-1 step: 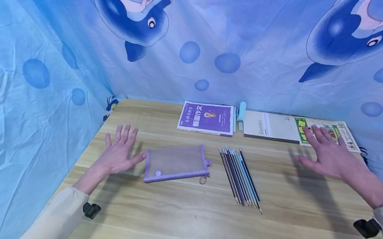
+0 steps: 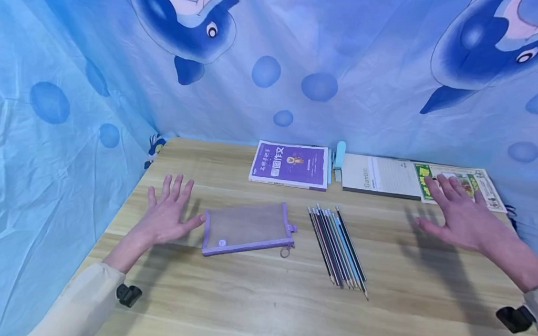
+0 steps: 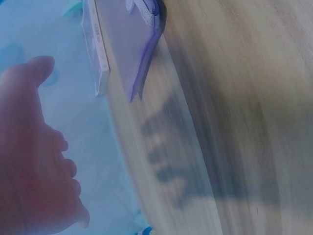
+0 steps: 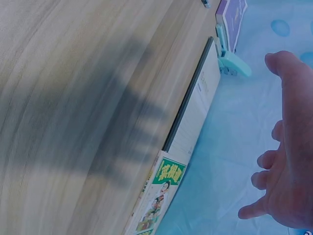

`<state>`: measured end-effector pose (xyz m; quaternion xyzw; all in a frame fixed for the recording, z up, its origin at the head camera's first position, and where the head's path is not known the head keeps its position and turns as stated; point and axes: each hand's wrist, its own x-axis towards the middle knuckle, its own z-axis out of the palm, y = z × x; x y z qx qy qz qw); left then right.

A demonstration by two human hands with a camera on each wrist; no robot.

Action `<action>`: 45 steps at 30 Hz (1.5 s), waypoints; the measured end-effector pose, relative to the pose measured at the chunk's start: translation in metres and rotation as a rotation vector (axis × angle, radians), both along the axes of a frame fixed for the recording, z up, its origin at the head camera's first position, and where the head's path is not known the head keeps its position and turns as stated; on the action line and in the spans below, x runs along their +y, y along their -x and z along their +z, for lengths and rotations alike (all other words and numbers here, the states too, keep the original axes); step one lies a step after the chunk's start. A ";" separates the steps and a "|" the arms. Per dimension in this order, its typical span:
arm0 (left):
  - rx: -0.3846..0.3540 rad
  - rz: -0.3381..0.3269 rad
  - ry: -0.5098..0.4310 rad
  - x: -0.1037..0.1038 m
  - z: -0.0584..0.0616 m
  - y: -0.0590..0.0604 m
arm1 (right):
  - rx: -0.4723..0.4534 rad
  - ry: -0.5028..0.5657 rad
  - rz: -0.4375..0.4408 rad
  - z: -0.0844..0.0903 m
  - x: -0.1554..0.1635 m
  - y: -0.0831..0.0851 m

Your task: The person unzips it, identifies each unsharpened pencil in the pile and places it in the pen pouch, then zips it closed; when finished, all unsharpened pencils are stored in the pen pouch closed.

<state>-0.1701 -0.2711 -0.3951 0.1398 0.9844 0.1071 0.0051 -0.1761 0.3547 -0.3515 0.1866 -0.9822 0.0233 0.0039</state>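
My left hand hovers over the table's left side with spread fingers, its thumb tip at the left end of a purple-edged mesh zipper pouch. The pouch lies flat, a ring on its zipper pull. In the left wrist view, the pouch appears at the top, beyond the hand. To its right lies a loose bundle of several pencils, tips toward me. My right hand is held over the right side, fingers spread and holding nothing; its fingertips overlap a green-and-white booklet in the head view.
Along the back edge lie a purple book, a light-blue stapler-like object and a pale notepad beside the booklet. A blue dolphin-print cloth hangs behind and left of the wooden table.
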 end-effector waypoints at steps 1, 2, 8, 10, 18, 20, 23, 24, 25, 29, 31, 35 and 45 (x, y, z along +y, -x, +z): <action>0.004 -0.002 0.000 0.000 0.000 0.000 | 0.006 0.002 0.004 0.000 0.000 0.001; 0.005 -0.003 -0.001 -0.001 -0.001 0.000 | 0.008 0.005 0.009 -0.001 -0.001 0.002; 0.063 0.025 -0.130 -0.001 -0.004 0.001 | 0.021 0.037 0.037 -0.004 -0.017 0.001; 0.091 0.050 -0.208 0.000 -0.006 0.001 | 0.036 0.081 0.053 -0.006 -0.030 0.001; -0.060 0.184 -0.407 0.016 -0.027 -0.011 | -0.219 0.677 0.172 -0.034 -0.126 0.002; -0.127 0.232 -0.427 0.021 -0.030 -0.015 | -0.365 0.758 0.154 -0.040 -0.156 0.004; -0.194 0.266 -0.417 0.029 -0.032 -0.018 | -0.513 0.761 0.092 -0.047 -0.194 0.013; -0.207 0.266 -0.407 0.032 -0.032 -0.018 | -0.544 0.742 0.070 -0.049 -0.204 0.016; -0.219 0.270 -0.398 0.035 -0.032 -0.018 | -0.571 0.721 0.048 -0.052 -0.213 0.020; -0.241 0.288 -0.365 0.043 -0.031 -0.018 | -0.631 0.626 -0.042 -0.060 -0.240 0.032; -0.243 0.296 -0.359 0.046 -0.031 -0.018 | -0.648 0.628 -0.065 -0.062 -0.250 0.035; -0.242 0.277 -0.357 0.050 -0.035 -0.018 | -0.703 0.718 -0.094 -0.067 -0.262 0.037; -0.235 0.280 -0.374 0.053 -0.038 -0.016 | -0.851 0.958 -0.159 -0.076 -0.262 0.038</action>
